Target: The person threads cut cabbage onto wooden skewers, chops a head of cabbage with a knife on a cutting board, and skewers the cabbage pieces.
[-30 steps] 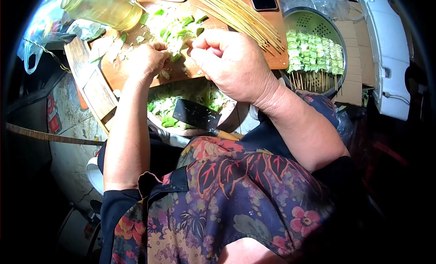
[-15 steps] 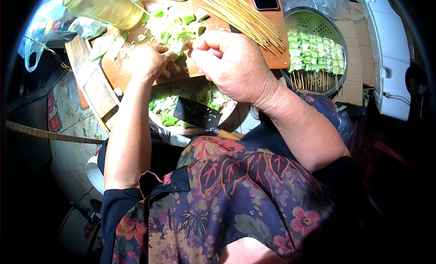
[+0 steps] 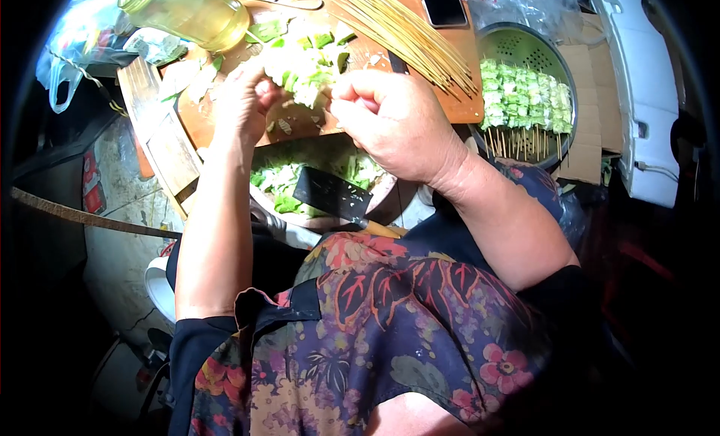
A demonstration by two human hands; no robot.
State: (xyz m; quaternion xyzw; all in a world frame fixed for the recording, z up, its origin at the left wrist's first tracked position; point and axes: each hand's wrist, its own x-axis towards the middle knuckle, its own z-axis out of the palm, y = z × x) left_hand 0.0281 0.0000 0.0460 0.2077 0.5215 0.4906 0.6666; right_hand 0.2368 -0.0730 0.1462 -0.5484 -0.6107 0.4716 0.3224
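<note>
Chopped pieces of leafy green, cabbage-like [image 3: 300,68], lie heaped on an orange-brown board [image 3: 296,125] between my hands. My left hand [image 3: 244,106] is at the left side of the heap, its fingers curled in; whatever they hold is hidden. To the right of the heap, my right hand [image 3: 401,125] is closed in a pinch, thumb against bent fingers. What sits in that pinch is too small to make out. Below the board a cleaver [image 3: 332,192] with a wooden handle rests across a basin [image 3: 259,203] of cut leaves.
Bamboo skewers [image 3: 409,35] lie fanned on the board beside a phone [image 3: 442,5]. At right, a metal colander [image 3: 555,57] holds skewered greens [image 3: 525,98]. A yellowish clear jar [image 3: 187,16] and a looped-handle metal tool [image 3: 285,0] are at the back.
My left hand has drawn up and left, its fingers curling away from the board. My right hand stays pinched beside the heap. The whole view has shifted slightly.
</note>
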